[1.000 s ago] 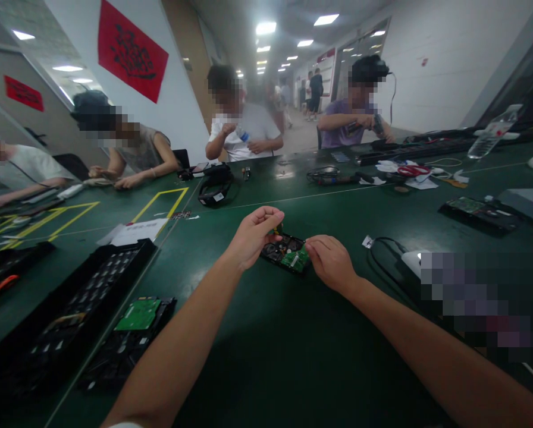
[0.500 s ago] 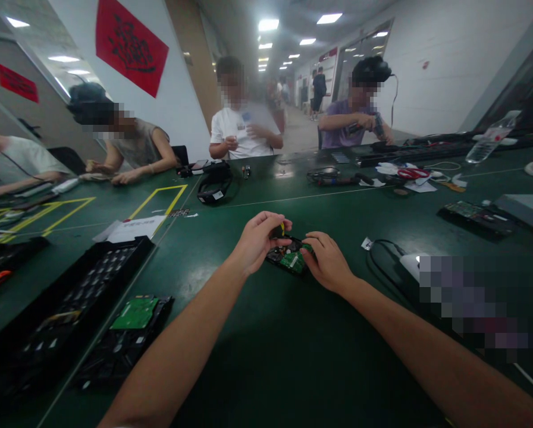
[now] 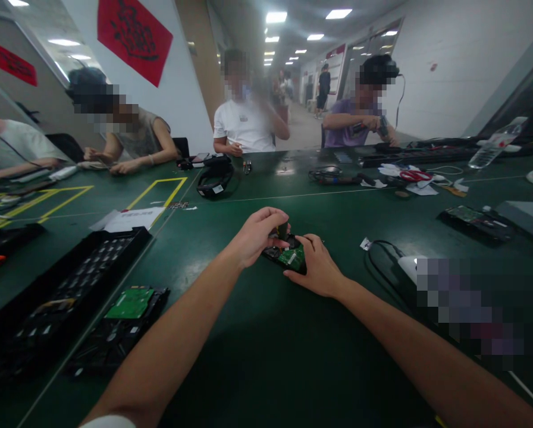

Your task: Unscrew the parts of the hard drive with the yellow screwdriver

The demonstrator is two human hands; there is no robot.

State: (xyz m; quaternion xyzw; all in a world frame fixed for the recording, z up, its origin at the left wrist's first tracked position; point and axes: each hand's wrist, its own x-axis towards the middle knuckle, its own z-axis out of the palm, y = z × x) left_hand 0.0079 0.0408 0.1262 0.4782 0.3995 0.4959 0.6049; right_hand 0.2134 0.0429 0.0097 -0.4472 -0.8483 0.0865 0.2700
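Observation:
In front of me a hard drive (image 3: 290,257) with a green circuit board lies on the green table (image 3: 266,333). My left hand (image 3: 261,236) is above its left part, thumb and fingers closed on a small dark piece with a yellowish tint (image 3: 282,230), too small to name. My right hand (image 3: 319,264) holds the drive by its right end, thumb at the near side and index finger at the far side. Fingers hide parts of the drive.
On the left lie another hard drive (image 3: 119,327) and a long black tray (image 3: 65,297). To the right are a white device with a black cable (image 3: 409,264) and another drive (image 3: 474,223). A headset (image 3: 215,180) stands farther back. Several people sit across the table.
My right hand has spread its thumb to the near side of the drive. In my left hand the small piece has turned, showing a darker face instead of a yellow edge.

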